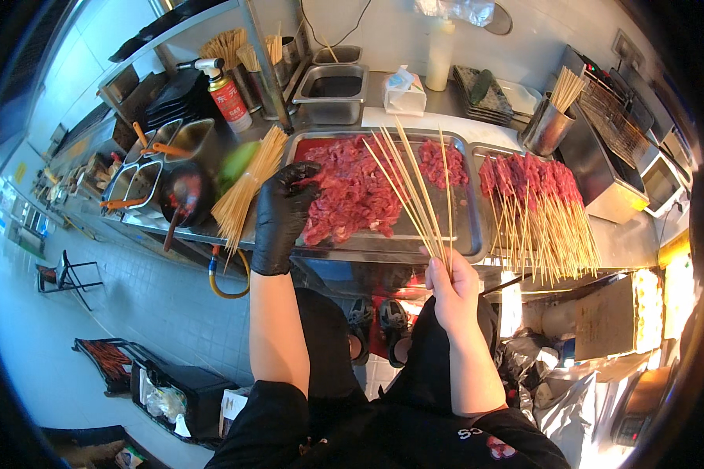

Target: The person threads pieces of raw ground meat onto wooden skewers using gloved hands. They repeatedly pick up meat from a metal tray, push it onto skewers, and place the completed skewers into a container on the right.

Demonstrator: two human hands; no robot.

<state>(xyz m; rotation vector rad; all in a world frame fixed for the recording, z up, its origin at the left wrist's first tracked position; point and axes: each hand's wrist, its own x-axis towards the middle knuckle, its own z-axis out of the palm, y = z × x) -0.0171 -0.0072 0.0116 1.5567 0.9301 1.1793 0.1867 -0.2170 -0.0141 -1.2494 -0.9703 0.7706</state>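
Note:
In a black glove, my left hand (284, 214) is over the left edge of a metal tray (474, 205), its curled fingers at a heap of raw red meat pieces (352, 196). The glove hides whether the fingertips pinch a piece. My bare right hand (454, 287) grips several bamboo skewers (419, 202) by their lower ends, fanned upward across the tray. Behind them lies a smaller pile of meat (444, 163). On the right, a second tray (480, 151) holds many meat skewers (531, 179), sticks towards me. Beside my left hand lies a tied bundle of bamboo skewers (251, 184).
Left of the bundle stand a dark bowl (186, 190) and metal containers (144, 182) with orange-handled utensils. A gas torch (226, 97) stands behind. Along the back are a steel pan (331, 108), a tissue box (405, 99) and a skewer holder (548, 126). Right is a fryer (601, 170).

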